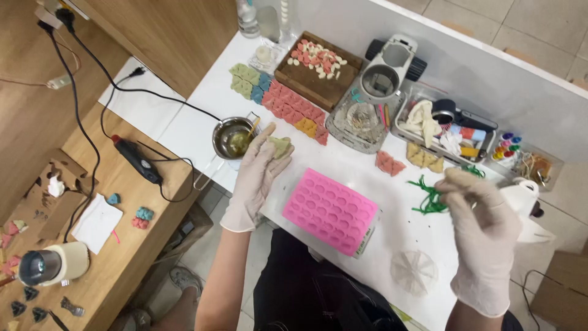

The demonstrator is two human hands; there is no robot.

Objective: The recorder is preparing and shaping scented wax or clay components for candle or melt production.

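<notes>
Left hand: my gloved left hand [257, 168] rises from the 7 o'clock edge, forearm upright, fingers curled over a pale green lump [281, 146]; grip closed on it.
Lump: held above the white surface [380, 196], just beside the small metal pot [231, 137] at its 9 o'clock.
Right hand: my gloved right hand [481, 214] comes in from 5 o'clock, fingers bunched; what the grip holds I cannot tell.
Mold: pink silicone mold [331, 211] lies between both hands.
Strands: green strands [429, 199] touch my right fingertips.
</notes>
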